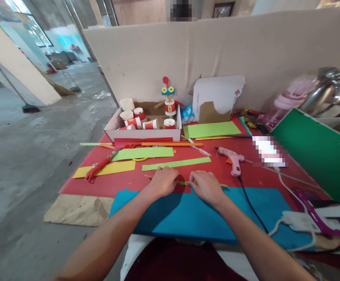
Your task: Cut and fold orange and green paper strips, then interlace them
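Observation:
My left hand and my right hand are close together over the front of the table, both with curled fingers. Between them runs a narrow yellow-green paper strip, pinched from both sides, its ends showing beyond the hands. Just beneath my wrists lies a blue paper sheet. Farther back, a light green paper strip rests on the red table covering. A wider green paper piece, a yellow paper strip and red-handled scissors are to the left.
A pink glue gun lies right of my hands, its black cord crossing the blue sheet. Behind stands a white box with several paper cups and a cup figure. A green panel and power strip are at the right.

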Demonstrator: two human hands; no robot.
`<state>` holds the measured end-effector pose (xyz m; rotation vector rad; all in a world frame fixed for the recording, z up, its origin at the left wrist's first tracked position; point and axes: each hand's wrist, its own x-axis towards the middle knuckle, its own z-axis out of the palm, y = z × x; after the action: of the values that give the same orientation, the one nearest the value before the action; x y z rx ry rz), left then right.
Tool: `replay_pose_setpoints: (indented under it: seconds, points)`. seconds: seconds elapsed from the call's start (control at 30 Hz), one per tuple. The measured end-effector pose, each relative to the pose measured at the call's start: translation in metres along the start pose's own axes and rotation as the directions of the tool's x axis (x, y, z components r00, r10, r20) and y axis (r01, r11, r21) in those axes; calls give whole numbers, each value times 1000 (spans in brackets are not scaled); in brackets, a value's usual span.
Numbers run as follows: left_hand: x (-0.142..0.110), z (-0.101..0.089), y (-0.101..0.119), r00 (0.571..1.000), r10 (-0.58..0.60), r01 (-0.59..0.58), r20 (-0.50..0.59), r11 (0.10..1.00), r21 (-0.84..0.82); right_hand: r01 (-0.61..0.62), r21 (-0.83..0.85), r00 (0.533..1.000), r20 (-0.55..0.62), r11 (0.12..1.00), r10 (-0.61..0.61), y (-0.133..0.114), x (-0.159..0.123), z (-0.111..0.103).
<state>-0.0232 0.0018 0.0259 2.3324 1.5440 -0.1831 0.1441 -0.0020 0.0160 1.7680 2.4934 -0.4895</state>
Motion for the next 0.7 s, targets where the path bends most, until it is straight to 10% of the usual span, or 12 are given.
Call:
replay_pose_setpoints:
  seconds: [0.3,0.7]
  points:
    - [2,3,-1,1000,20,-20,4,999,24,-15,27,1000,0,1000,15,-2,-2,-4]
    - [-1,7,-4,999,40,-41,-23,999,-23,-2,296,994,-106,955,35,55,-22,4]
